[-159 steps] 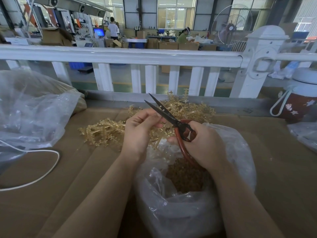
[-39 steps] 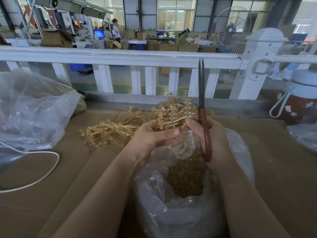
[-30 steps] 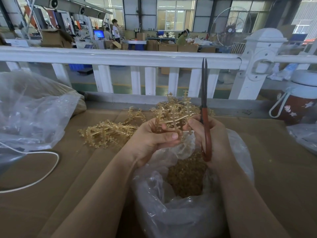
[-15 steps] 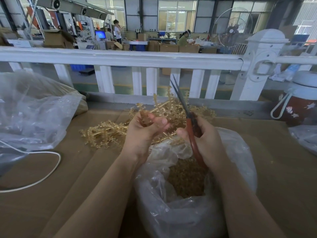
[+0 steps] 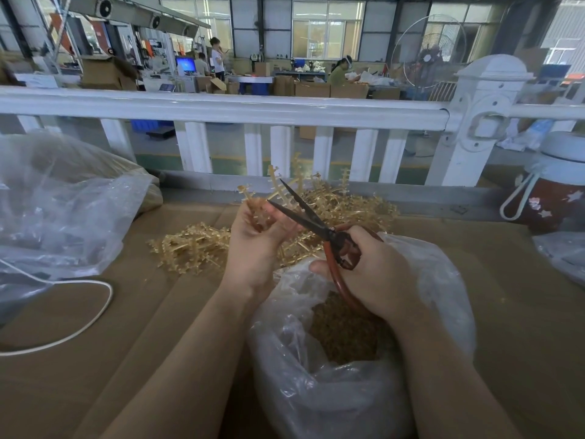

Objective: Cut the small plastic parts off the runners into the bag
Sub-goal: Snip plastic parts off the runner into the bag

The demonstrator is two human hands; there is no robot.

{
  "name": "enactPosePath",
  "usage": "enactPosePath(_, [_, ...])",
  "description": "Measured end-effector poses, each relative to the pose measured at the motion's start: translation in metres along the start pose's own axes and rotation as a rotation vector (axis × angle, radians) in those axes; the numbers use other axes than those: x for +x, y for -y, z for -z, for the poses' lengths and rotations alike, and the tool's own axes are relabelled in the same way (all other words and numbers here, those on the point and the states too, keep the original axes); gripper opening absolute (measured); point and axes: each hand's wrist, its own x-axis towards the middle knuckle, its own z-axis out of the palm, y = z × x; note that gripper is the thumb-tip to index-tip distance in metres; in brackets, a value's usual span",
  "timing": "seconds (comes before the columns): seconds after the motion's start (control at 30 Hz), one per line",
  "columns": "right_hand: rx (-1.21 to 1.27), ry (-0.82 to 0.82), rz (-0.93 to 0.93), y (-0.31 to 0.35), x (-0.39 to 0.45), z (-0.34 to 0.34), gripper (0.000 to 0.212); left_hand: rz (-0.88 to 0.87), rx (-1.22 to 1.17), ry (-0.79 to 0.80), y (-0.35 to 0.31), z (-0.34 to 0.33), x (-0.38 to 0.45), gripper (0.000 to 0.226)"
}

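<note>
My left hand (image 5: 253,245) grips an amber plastic runner (image 5: 258,201) whose branches stick up past my fingers. My right hand (image 5: 376,274) holds red-handled scissors (image 5: 316,221); the dark blades are spread apart and point up-left, against the runner right by my left fingers. Both hands hover over the mouth of a clear plastic bag (image 5: 316,400) that holds a heap of small amber parts (image 5: 345,334). A pile of amber runners (image 5: 196,248) lies on the brown cardboard (image 5: 126,359) behind my hands, reaching to the fence.
A white fence rail (image 5: 221,109) runs across the back. A big clear bag (image 5: 60,210) and a white cord (image 5: 72,327) lie at the left. A red-and-white jug (image 5: 554,191) and another plastic bag (image 5: 563,258) sit at the right. People work in the far workshop.
The scissors swung from upright to pointing up-left and their blades opened onto the runner. My left hand turned the runner and lifted it slightly.
</note>
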Motion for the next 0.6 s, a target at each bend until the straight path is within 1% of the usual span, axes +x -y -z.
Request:
enactPosePath(0.1, [-0.017, -0.016, 0.012, 0.0009, -0.0009, 0.0012, 0.072, -0.009, -0.014, -0.006, 0.0001, -0.0007, -0.0005, 0.03])
enactPosePath(0.23, [-0.047, -0.046, 0.021, 0.0025, -0.0006, 0.0015, 0.065, 0.007, -0.056, -0.02, -0.0001, -0.0012, -0.0006, 0.024])
enactPosePath(0.4, [-0.054, -0.042, 0.041, 0.0035, -0.0011, 0.0019, 0.057, 0.002, -0.068, -0.004, -0.0001, -0.0007, -0.0005, 0.025])
enactPosePath(0.6, [-0.065, -0.051, 0.06, 0.0037, -0.0008, 0.0025, 0.051, -0.005, -0.059, -0.007, -0.0027, -0.0006, -0.0022, 0.025])
